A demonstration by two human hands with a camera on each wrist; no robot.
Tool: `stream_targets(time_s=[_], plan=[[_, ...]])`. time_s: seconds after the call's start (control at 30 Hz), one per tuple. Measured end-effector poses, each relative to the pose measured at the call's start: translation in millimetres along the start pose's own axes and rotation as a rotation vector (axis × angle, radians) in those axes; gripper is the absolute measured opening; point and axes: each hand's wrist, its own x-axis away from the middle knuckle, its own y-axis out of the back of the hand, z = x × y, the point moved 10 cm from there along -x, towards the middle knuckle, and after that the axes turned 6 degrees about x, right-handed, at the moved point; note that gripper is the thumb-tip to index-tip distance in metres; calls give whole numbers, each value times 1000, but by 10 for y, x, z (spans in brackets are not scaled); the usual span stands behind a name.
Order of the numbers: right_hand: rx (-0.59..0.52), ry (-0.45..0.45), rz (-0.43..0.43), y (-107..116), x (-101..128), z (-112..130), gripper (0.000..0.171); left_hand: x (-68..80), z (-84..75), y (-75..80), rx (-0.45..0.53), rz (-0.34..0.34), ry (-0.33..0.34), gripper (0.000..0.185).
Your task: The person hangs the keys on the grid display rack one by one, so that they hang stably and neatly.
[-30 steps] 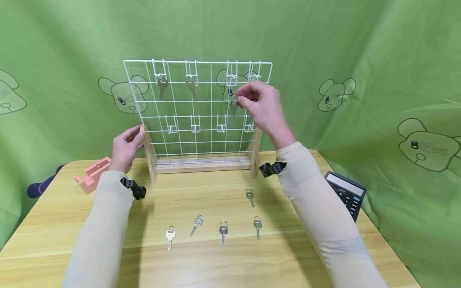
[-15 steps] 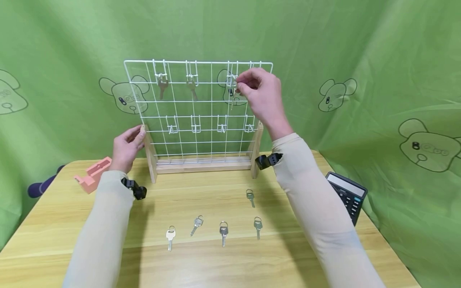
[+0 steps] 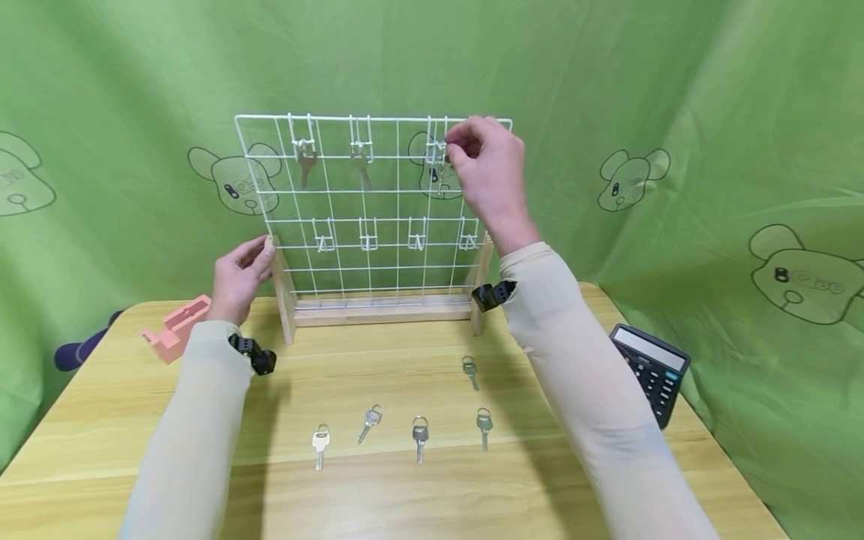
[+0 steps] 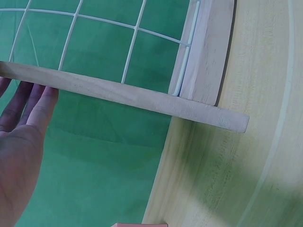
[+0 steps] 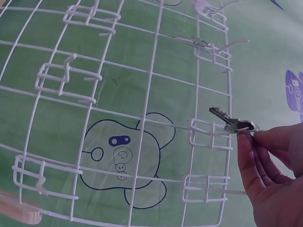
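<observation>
A white wire grid rack with wooden legs stands at the back of the table. My left hand grips its left wooden post near the top, fingers behind the wood. My right hand pinches a key by its ring end, at the third hook of the upper row. The right wrist view shows the key's toothed blade pointing toward the grid; whether the ring is over the hook I cannot tell. Two keys, one on the left and one beside it, hang from the first two upper hooks.
Several keys with rings, among them a pale one and a dark-headed one, lie on the wooden table. A pink tape dispenser-like object sits at the left, a calculator at the right. Lower hooks line the grid.
My right hand has risen with the key from below the third upper hook to the hook itself. The left hand keeps its grip on the post.
</observation>
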Motion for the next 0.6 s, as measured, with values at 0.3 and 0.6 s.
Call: stream_targets(time_s=[0.3,0.6], plan=[[132,16,-2,-65,-3,22,16,13,16,2,1,-6,9,53],[285,86,-12,-102,47,46,15,2,11,9,-21,-12,-5,53]])
